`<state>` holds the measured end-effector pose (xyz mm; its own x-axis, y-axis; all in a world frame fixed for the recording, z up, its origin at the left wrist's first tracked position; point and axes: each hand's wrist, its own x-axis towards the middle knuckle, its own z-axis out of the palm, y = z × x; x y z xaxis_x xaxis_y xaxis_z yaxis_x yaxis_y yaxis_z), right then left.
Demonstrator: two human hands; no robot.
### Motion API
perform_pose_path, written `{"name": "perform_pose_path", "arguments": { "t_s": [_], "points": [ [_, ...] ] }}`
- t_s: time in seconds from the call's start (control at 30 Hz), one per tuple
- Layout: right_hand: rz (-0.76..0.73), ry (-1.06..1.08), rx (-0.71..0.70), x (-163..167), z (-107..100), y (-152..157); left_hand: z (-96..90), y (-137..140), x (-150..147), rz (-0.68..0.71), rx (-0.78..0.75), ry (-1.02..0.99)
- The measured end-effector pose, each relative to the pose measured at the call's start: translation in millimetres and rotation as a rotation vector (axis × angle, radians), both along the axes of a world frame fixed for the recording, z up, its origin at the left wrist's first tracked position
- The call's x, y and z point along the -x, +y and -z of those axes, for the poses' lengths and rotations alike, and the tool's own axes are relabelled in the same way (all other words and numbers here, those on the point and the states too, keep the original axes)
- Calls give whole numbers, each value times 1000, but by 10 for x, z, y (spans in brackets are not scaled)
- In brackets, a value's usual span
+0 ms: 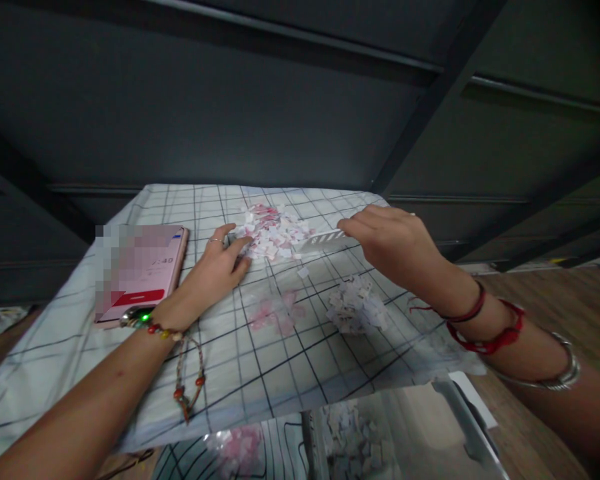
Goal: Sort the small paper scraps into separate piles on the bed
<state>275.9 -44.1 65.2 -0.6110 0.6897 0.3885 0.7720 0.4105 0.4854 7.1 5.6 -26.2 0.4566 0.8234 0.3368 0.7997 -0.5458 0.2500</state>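
Note:
A loose pile of small white and pink pieces [273, 233], like paper scraps, lies toward the back of a white checked cloth [220, 373]. My left hand [223, 260] is at the pile's left edge, fingers apart, with fingertips touching the pieces. From the right, my right hand [393, 233] grips a thin white slotted strip [325, 241]; its far end reaches the pile's right edge. Its exact kind I cannot make out. Nearer me lie some clear pink-tinted bits [277, 312] and a second heap of whitish pieces [357, 305].
A pink phone [153, 267] with a lit screen is at the left. Below the front edge stand a clear container [425, 427] holding whitish pieces and a clear bag with pink contents [240, 450]. A dark panelled wall [220, 100] rises behind the cloth.

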Motion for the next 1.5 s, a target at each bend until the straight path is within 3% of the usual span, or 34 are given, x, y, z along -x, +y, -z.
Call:
{"name": "perform_pose_path", "arguments": {
  "t_s": [0.43, 0.77, 1.0, 1.3, 1.5],
  "points": [
    [-10, 38, 12, 77, -1, -52, -1, 3, 6, 7, 6, -15],
    [11, 57, 14, -55, 8, -54, -7, -4, 1, 9, 5, -30],
    [2, 35, 75, -15, 22, -74, -13, -4, -1, 10, -5, -17],
    [28, -8, -26, -165, -48, -86, -14, -5, 5, 9, -6, -14],
    [-15, 43, 97, -182, -37, -87, -21, -10, -1, 1, -7, -12]
  ]
}}
